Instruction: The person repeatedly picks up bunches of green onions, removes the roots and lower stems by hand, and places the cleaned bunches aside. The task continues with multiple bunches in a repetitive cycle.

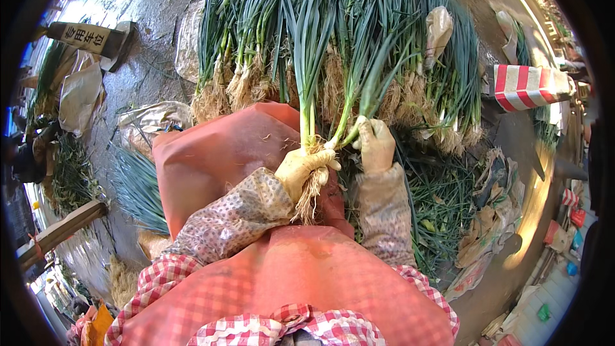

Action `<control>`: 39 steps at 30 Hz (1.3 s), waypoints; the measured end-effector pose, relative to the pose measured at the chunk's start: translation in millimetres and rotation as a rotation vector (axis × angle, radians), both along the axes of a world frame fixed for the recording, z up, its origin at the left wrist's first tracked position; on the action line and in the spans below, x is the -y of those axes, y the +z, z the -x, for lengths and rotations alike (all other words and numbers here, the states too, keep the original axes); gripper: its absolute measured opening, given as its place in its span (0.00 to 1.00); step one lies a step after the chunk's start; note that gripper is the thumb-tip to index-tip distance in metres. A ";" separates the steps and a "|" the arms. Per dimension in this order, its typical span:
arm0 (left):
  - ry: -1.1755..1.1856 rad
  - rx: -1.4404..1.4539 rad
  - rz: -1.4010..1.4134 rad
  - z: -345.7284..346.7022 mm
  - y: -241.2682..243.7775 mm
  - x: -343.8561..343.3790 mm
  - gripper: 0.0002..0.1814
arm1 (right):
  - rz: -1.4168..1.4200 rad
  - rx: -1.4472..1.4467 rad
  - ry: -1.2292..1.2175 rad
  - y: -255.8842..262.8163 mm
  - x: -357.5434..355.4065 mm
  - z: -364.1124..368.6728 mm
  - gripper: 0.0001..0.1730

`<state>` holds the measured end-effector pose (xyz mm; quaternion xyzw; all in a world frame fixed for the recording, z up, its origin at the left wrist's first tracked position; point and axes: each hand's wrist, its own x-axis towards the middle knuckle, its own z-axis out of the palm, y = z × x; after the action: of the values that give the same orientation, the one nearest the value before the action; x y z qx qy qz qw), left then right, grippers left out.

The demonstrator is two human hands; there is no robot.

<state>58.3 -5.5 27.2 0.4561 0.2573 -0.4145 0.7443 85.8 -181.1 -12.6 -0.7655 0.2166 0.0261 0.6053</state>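
My left hand (307, 168), in a dirty pale glove, is closed around the rooted base of several green onions (308, 120) over the red apron (216, 154) on my lap. Their tan roots hang below the fist, and their green leaves point away from me. Just right of it, my right hand (374, 142), gloved too, pinches a green leaf or stalk that joins a slanting onion near the left fist. Beyond both hands lies a wide row of green onions (250, 24), roots towards me.
Loose green leaves (442, 206) lie in a heap at right, beside crumpled sacks (495, 230). More onions (139, 187) lie at left. A striped post (523, 87) stands at right, a signed barrier (86, 36) at upper left. A wooden beam (62, 233) juts in at left.
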 end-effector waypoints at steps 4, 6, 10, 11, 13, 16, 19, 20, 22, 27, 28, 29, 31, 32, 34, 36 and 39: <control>0.119 0.029 -0.036 1.3 -8.3 13.2 0.09 | 0.641 0.483 0.271 11.4 -5.3 46.3 0.10; 0.220 -0.024 0.029 3.3 -20.4 15.9 0.12 | 0.230 0.479 0.225 48.7 -22.9 60.3 0.09; 0.035 -0.031 0.060 -1.2 -4.7 4.4 0.14 | -0.246 0.064 0.014 62.1 5.5 42.8 0.15; 0.036 -0.025 0.049 0.8 -4.4 9.3 0.13 | -0.190 0.035 0.088 39.3 14.3 30.5 0.16; 0.072 -0.005 0.009 4.1 -3.3 14.2 0.15 | -0.226 -0.235 0.124 16.2 15.0 -6.3 0.18; -0.037 0.056 -0.031 3.6 -5.2 7.7 0.18 | -0.447 -0.349 0.290 6.2 15.4 -52.0 0.19; 0.009 0.006 -0.050 -0.2 4.9 5.7 0.19 | -0.482 -0.156 0.126 -5.7 -0.6 -53.1 0.14; 0.060 -0.013 -0.070 -1.5 10.5 11.0 0.18 | -0.363 -0.133 0.111 0.3 4.6 -47.2 0.13; 0.116 -0.014 -0.112 -0.9 10.1 12.1 0.18 | -0.221 -0.110 0.098 47.0 4.1 -20.7 0.11; 0.102 -0.001 -0.006 0.2 -2.4 4.8 0.17 | -0.435 0.440 -0.253 48.7 49.3 79.6 0.22; 0.096 -0.022 0.022 0.2 -1.0 8.3 0.17 | -0.455 0.291 -0.296 41.0 51.8 78.3 0.23; 0.007 -0.034 0.053 2.3 -1.5 6.9 0.17 | -0.475 0.147 -0.343 32.0 52.5 73.0 0.25; -0.164 -0.031 0.114 0.8 0.0 1.0 0.18 | -0.701 -0.226 -0.239 4.2 29.5 58.7 0.33; -0.156 0.002 0.097 8.5 -3.5 3.7 0.19 | -0.837 -0.170 -0.196 11.9 6.1 44.6 0.32; -0.302 0.047 0.121 11.4 22.2 -11.6 0.19 | -0.934 -0.054 -0.107 25.1 -1.0 25.9 0.30; -0.262 0.187 -0.014 9.5 43.2 -33.0 0.23 | -0.819 0.089 -0.134 41.3 3.1 17.5 0.24; -0.029 0.288 0.111 -3.0 63.3 -62.0 0.32 | -0.508 0.159 -0.001 48.4 4.2 21.5 0.26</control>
<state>61.3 56.5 90.5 0.4725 0.1181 -0.3693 0.7915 64.3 -185.3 35.8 -0.5885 0.1553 0.0190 0.7932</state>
